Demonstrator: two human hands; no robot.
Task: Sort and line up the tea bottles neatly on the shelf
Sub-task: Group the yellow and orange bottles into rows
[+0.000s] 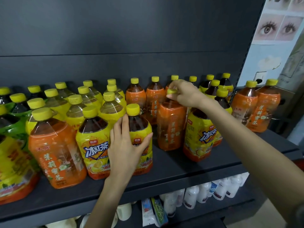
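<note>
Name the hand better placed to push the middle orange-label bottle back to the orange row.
Right. The right hand pinches the yellow cap of that orange-label bottle; the left hand is occupied, holding the yellow-label bottle beside it.

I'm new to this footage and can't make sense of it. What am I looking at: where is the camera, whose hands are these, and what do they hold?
No machine here: a person wears one camera on the head, looking down at their own hands. A dark shelf carries many yellow-capped tea bottles with orange, yellow and green labels, mixed. The left hand grips a yellow bottle by its body; the right hand pinches the cap of an orange bottle to its right.
</note>
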